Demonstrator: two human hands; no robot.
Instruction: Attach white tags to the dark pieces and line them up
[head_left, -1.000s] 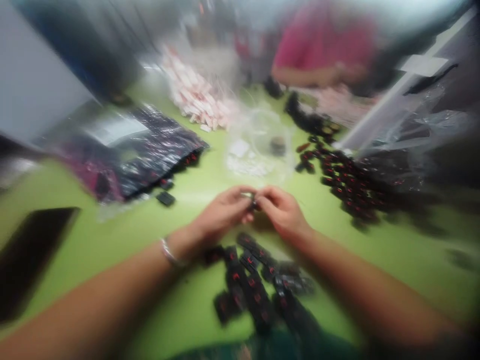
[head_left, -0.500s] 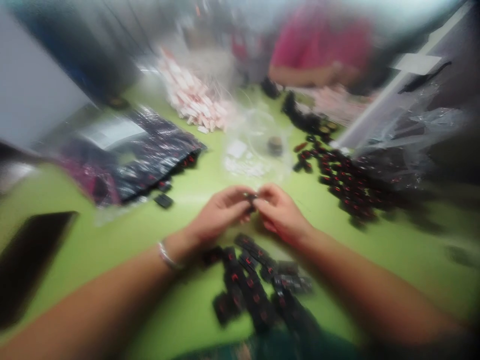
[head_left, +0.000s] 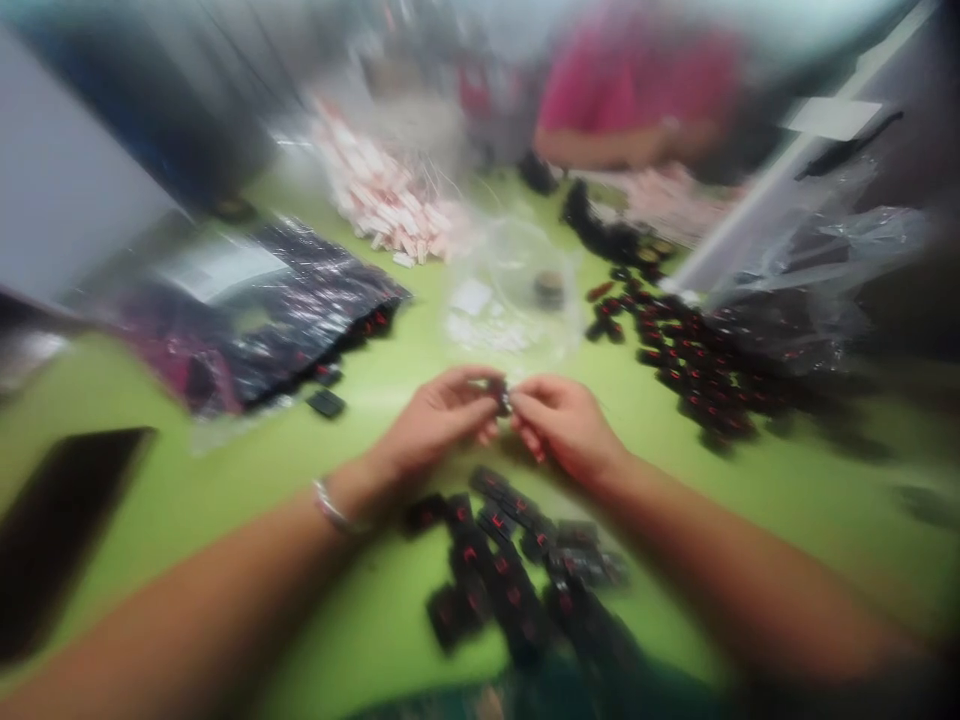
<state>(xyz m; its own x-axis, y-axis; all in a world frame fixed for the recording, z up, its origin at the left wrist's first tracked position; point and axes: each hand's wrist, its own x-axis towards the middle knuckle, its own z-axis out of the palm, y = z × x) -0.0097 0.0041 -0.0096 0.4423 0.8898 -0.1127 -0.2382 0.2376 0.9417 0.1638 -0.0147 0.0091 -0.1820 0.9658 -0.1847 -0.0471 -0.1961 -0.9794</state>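
Between thumb and fingers, my left hand (head_left: pixel 442 420) grips a small dark part (head_left: pixel 501 393), mostly covered by the fingers. My right hand (head_left: pixel 562 425) meets it from the other side, fingertips pinched at the part's edge; whether a separate tiny piece is in that pinch I cannot make out. Nearer to me, below both hands, lies a group of black blocks with red marks (head_left: pixel 501 565) on the green table (head_left: pixel 360 610). Beyond the hands sits a clear plastic bag (head_left: pixel 517 240) with small white pieces (head_left: pixel 487 325) on it.
On the right lies a heap of black-and-red parts (head_left: pixel 697 370) beside crumpled clear plastic (head_left: pixel 840 290). A shiny plastic bag (head_left: pixel 300 290) and a dark flat object (head_left: pixel 67 530) are at left. Pale pink pieces (head_left: pixel 397 205) are piled behind. Across the table is a person in pink (head_left: pixel 637 90).
My right fingertips have shifted slightly and the lower fingers have loosened and dropped a little. The dark part shows more upright in my left fingers. Everything else stays in place.
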